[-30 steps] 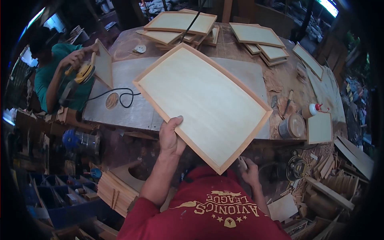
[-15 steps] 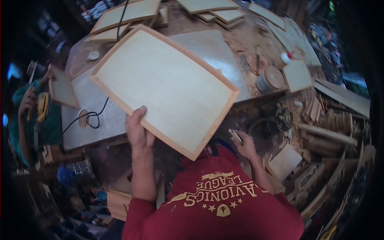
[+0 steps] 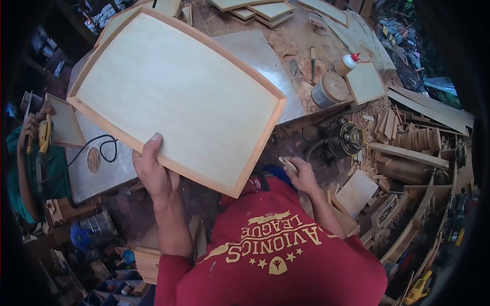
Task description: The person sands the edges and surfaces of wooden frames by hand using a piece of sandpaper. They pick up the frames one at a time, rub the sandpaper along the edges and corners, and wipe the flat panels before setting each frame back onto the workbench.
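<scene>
My left hand grips the near edge of a shallow wooden tray, its thumb over the rim. The tray has a pale flat base and a low light-brown wooden rim, and it is held up tilted above the workbench. Close to my body on the right, my right hand is closed around a small pale piece that pokes out past the fingers; its kind cannot be made out.
A co-worker's hand at the left holds a yellow power tool against another tray. Behind are a tin, a glue bottle, a chisel and stacked trays. A router-like machine and wood offcuts lie right.
The tray in my left hand has come closer to the camera and shifted left. My right hand still holds the small piece. The whole view has moved slightly.
</scene>
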`<state>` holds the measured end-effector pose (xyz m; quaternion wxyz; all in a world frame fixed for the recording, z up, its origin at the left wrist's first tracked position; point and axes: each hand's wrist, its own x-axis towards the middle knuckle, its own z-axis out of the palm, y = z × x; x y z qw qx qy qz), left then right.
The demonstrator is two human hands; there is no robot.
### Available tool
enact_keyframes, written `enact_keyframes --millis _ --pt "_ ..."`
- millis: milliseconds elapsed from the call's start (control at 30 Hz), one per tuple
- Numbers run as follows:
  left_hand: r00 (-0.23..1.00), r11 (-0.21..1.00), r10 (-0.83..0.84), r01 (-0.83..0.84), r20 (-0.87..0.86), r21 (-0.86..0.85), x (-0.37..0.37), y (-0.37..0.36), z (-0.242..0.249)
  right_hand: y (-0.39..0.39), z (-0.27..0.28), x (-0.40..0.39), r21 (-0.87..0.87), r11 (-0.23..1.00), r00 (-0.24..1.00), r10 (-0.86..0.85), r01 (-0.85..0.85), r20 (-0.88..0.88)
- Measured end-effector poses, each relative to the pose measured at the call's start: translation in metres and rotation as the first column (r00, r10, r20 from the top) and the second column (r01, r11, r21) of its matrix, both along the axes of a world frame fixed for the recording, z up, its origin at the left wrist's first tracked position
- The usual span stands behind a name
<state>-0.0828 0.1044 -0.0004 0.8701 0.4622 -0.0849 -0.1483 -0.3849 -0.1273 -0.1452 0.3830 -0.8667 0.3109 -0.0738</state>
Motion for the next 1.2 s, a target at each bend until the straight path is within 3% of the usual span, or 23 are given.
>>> enact_keyframes --millis 167,267,333,433,533,567,667,733,967,1067,1200 --pt "0.999 0.999 0.05 -0.05 -0.001 -0.012 -0.001 -0.012 -0.002 0.0 0.012 0.003 0.082 0.996 0.996 -0.049 0.043 0.074" --pt "0.994 0.995 0.103 -0.103 -0.029 0.008 -0.005 -0.022 -0.004 0.004 0.026 0.016 -0.032 0.999 0.968 -0.023 0.033 0.248" --pt "0.991 0.99 0.124 -0.121 -0.04 0.078 -0.006 -0.028 -0.007 0.005 0.04 0.027 -0.147 0.989 0.937 0.083 -0.034 0.338" --pt "0.981 0.965 0.181 -0.19 0.067 0.179 -0.008 -0.054 -0.003 0.002 0.059 0.052 -0.25 0.959 0.88 0.231 -0.134 0.414" --pt "0.989 0.909 0.028 -0.087 0.147 0.408 0.0 -0.071 -0.008 0.017 0.061 0.057 -0.222 0.947 0.872 0.305 -0.234 0.383" --pt "0.984 0.937 0.009 -0.071 0.178 0.342 -0.002 -0.086 -0.006 0.018 0.056 0.062 -0.236 0.94 0.863 0.325 -0.247 0.387" --pt "0.965 0.876 -0.049 -0.082 0.257 0.475 0.003 -0.117 0.001 0.015 0.045 0.067 -0.279 0.925 0.828 0.36 -0.258 0.429" --pt "0.973 0.814 -0.107 -0.032 0.203 0.58 0.008 -0.131 0.011 0.014 0.042 0.068 -0.294 0.927 0.795 0.356 -0.233 0.491" --pt "0.947 0.563 -0.307 0.101 0.093 0.82 0.043 -0.199 0.02 0.008 0.055 0.075 0.02 0.978 0.849 0.172 -0.21 0.5" --pt "0.937 0.434 -0.35 0.147 0.016 0.889 0.058 -0.217 0.01 0.004 0.062 0.085 0.024 0.984 0.871 0.146 -0.178 0.468" --pt "0.931 0.433 -0.365 0.167 0.003 0.886 0.056 -0.231 0.003 0.002 0.075 0.101 0.077 0.972 0.838 0.15 -0.222 0.524"
